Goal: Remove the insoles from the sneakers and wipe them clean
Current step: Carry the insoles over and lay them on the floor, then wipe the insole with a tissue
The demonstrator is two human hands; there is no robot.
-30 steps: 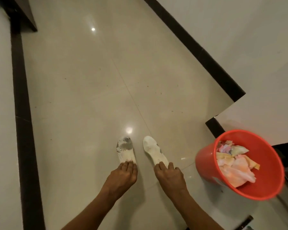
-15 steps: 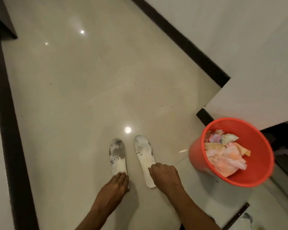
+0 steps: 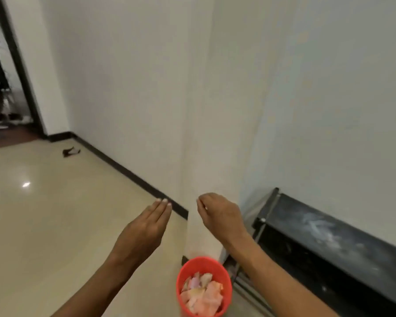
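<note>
Red bucket [image 3: 204, 287] at wall corner — hands [image 3: 144, 227] empty, raised

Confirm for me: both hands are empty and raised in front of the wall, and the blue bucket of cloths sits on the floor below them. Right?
Not quite. The bucket is red-orange, not blue, as the head view shows. The rest holds: left hand and right hand are empty, raised before the wall, with cloths in the bucket below.

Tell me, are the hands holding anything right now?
No. The left hand is flat and open, the right hand loosely curled, and both are empty above the floor.
</note>
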